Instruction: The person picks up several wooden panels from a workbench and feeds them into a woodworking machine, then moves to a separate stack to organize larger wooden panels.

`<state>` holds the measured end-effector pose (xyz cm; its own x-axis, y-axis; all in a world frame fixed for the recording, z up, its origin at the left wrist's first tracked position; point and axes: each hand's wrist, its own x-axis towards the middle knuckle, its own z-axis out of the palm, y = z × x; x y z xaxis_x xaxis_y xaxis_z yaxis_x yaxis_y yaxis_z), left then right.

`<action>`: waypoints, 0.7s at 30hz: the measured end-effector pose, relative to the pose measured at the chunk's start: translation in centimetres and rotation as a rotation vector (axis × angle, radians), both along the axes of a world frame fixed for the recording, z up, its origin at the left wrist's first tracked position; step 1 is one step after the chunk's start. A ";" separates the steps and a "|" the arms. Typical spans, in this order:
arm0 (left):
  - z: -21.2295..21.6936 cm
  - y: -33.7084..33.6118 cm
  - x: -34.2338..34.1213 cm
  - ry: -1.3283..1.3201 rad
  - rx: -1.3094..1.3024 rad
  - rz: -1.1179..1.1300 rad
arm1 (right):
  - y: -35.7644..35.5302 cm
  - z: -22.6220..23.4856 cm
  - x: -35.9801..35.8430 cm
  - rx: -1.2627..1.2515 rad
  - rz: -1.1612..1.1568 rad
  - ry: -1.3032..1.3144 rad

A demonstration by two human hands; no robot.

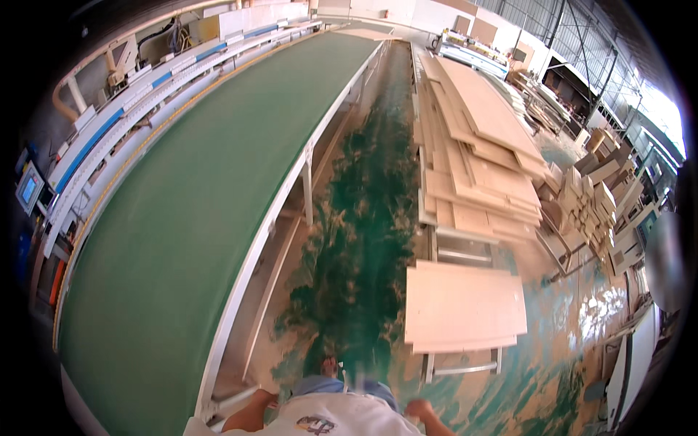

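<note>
Low in the view, my left hand (263, 400) hangs beside my body, near the white side rail (256, 251) of a long green conveyor belt (193, 211). On the other side, my right hand (419, 408) hangs below a small stack of pale wooden panels (465, 305). Neither hand visibly touches the belt or the panels. The fingers of both are too small and blurred to make out. That small stack lies on a low metal frame (465, 369) standing on the floor.
Ahead runs a dusty green floor aisle (371, 196). Larger panels (480, 138) are piled unevenly along its right side, with wood offcuts (589, 203) beyond. A machine with a blue-striped rail (109, 138) and a lit screen (30, 189) borders the belt's far left.
</note>
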<state>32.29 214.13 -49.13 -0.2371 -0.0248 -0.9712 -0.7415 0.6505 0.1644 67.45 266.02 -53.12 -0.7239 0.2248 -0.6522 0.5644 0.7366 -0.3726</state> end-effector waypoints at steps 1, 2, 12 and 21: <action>0.0 1.5 -4.4 0.384 0.047 -0.438 | -0.4 0.6 -3.5 0.064 0.479 -0.244; -0.6 2.6 -8.1 0.502 0.068 -0.729 | -0.7 1.2 -4.5 -0.019 0.224 -0.310; 2.7 31.6 -46.1 0.521 0.086 -0.392 | 19.9 -1.1 -37.2 -0.074 -0.214 -0.425; 2.4 54.9 -73.7 0.587 0.118 -0.102 | 53.2 2.3 -89.0 -0.437 -0.833 0.339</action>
<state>-41.39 269.08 -46.73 -0.7297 0.1265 -0.6720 -0.4394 0.6662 0.6026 -21.54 319.25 -50.85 -0.6078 0.5350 -0.5868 0.6519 -0.0858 -0.7534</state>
